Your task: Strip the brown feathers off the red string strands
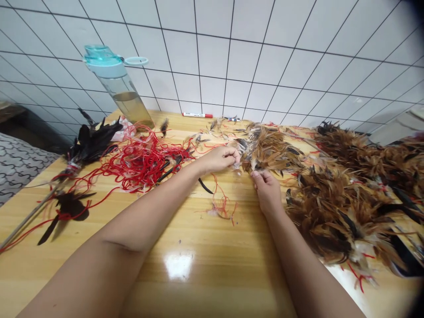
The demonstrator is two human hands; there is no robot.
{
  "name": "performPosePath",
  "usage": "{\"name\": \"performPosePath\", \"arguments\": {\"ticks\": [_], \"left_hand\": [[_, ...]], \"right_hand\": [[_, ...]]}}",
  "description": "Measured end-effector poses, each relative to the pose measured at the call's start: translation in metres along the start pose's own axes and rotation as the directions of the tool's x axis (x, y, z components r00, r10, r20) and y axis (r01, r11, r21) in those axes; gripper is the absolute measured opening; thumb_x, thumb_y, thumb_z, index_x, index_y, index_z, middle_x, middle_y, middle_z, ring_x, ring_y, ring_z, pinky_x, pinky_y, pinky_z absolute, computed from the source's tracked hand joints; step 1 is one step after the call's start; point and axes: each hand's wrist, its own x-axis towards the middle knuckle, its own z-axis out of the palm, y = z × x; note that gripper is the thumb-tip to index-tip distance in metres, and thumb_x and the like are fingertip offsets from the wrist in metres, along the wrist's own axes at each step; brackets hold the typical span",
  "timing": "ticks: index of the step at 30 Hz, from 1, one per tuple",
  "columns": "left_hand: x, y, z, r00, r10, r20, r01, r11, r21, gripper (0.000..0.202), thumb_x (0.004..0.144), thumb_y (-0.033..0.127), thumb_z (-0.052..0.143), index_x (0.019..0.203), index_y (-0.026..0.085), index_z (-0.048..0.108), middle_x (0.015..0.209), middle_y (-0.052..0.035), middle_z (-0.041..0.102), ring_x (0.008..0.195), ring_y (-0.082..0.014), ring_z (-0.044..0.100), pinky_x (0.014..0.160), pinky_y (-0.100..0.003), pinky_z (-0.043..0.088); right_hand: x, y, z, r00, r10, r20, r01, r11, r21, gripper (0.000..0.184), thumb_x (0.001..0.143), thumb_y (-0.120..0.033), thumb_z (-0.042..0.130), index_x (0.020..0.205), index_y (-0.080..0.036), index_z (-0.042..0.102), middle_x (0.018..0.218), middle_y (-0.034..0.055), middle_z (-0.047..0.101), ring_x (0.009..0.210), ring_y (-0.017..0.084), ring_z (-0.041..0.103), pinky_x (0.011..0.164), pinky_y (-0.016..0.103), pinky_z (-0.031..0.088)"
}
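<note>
My left hand (221, 159) is closed, its fingers curled in beside the near edge of a brown feather pile (273, 148). A few pale wisps show at its fingertips, too small to make out. Just to the right, my right hand (267, 190) pinches a small feather (254, 164) between thumb and forefinger, at the front of the same pile. Between my forearms lie loose red string scraps (224, 205) with bits of fluff. A thin black feather (206, 186) rests near my left wrist.
A tangle of red string (142, 161) covers the left of the wooden table (205, 269). Behind it stands a water bottle (127, 99). Black feathers tied to a stick (31, 214) lie far left. Brown feather bundles (334, 216) fill the right. A marker (198, 115) lies by the tiled wall.
</note>
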Motion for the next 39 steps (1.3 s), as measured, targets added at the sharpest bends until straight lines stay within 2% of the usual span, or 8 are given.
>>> {"name": "performPosePath", "arguments": {"ticks": [5, 12, 18, 24, 31, 34, 39], "left_hand": [[-0.002, -0.003, 0.0, 0.995, 0.023, 0.092, -0.031, 0.996, 0.088, 0.017, 0.075, 0.02, 0.05, 0.085, 0.015, 0.063, 0.084, -0.001, 0.066, 0.079, -0.0128, 0.059, 0.076, -0.023, 0.045], [-0.002, 0.0, 0.0, 0.992, 0.08, 0.1, -0.072, 0.994, -0.079, 0.017, 0.077, 0.02, 0.053, 0.089, 0.013, 0.063, 0.084, -0.0034, 0.067, 0.077, -0.0121, 0.06, 0.074, -0.024, 0.047], [-0.003, 0.005, 0.003, 0.987, 0.128, 0.099, -0.13, 0.991, 0.015, 0.014, 0.075, 0.015, 0.052, 0.083, 0.015, 0.064, 0.083, -0.0023, 0.067, 0.076, -0.0113, 0.06, 0.073, -0.022, 0.047], [-0.003, 0.006, 0.004, 0.988, 0.153, 0.03, -0.153, 0.988, 0.014, 0.014, 0.077, 0.017, 0.051, 0.082, 0.015, 0.063, 0.078, -0.0011, 0.065, 0.069, -0.0099, 0.056, 0.066, -0.021, 0.043], [-0.006, 0.015, 0.012, 0.978, 0.198, -0.061, -0.18, 0.958, 0.225, 0.02, 0.074, 0.011, 0.049, 0.082, 0.015, 0.067, 0.071, 0.0012, 0.063, 0.061, -0.0084, 0.051, 0.061, -0.021, 0.038], [-0.008, 0.02, 0.017, 0.961, 0.255, -0.107, -0.216, 0.934, 0.286, 0.022, 0.074, 0.009, 0.048, 0.081, 0.016, 0.067, 0.073, 0.0001, 0.063, 0.064, -0.0096, 0.052, 0.065, -0.022, 0.04], [-0.01, 0.029, 0.024, 0.944, 0.307, -0.116, -0.258, 0.913, 0.316, 0.021, 0.075, 0.008, 0.048, 0.08, 0.016, 0.066, 0.077, -0.0021, 0.064, 0.072, -0.0119, 0.055, 0.072, -0.024, 0.042]], "right_hand": [[-0.003, -0.002, 0.001, 1.0, -0.029, 0.004, 0.03, 0.992, -0.123, 0.027, 0.077, -0.044, 0.056, 0.068, -0.018, 0.059, 0.052, -0.0046, 0.043, 0.055, 0.012, 0.037, 0.055, 0.026, 0.031], [-0.002, -0.003, 0.001, 1.0, -0.025, 0.013, 0.026, 0.996, -0.084, 0.026, 0.077, -0.043, 0.056, 0.068, -0.019, 0.06, 0.054, -0.0042, 0.046, 0.055, 0.012, 0.038, 0.055, 0.026, 0.031], [-0.001, 0.003, 0.003, 1.0, -0.024, 0.011, 0.025, 0.997, -0.078, 0.028, 0.075, -0.042, 0.06, 0.059, -0.02, 0.054, 0.05, -0.0048, 0.037, 0.054, 0.012, 0.032, 0.053, 0.026, 0.025], [0.001, 0.003, 0.002, 0.997, -0.072, 0.039, 0.075, 0.994, -0.08, 0.028, 0.075, -0.04, 0.061, 0.057, -0.02, 0.054, 0.055, -0.0047, 0.038, 0.055, 0.011, 0.032, 0.056, 0.026, 0.027], [0.001, 0.0, 0.002, 0.995, -0.034, 0.095, 0.037, 0.999, -0.026, 0.026, 0.073, -0.04, 0.062, 0.057, -0.02, 0.055, 0.051, -0.0041, 0.041, 0.055, 0.013, 0.037, 0.055, 0.026, 0.03], [0.001, 0.0, 0.002, 0.994, -0.004, 0.11, 0.004, 1.0, 0.002, 0.025, 0.072, -0.041, 0.063, 0.058, -0.021, 0.056, 0.048, -0.0039, 0.041, 0.054, 0.013, 0.037, 0.053, 0.026, 0.028], [0.002, 0.002, 0.003, 0.991, 0.015, 0.133, -0.021, 0.999, 0.045, 0.024, 0.07, -0.043, 0.065, 0.059, -0.022, 0.058, 0.047, -0.0035, 0.042, 0.053, 0.013, 0.038, 0.051, 0.026, 0.027]]}}
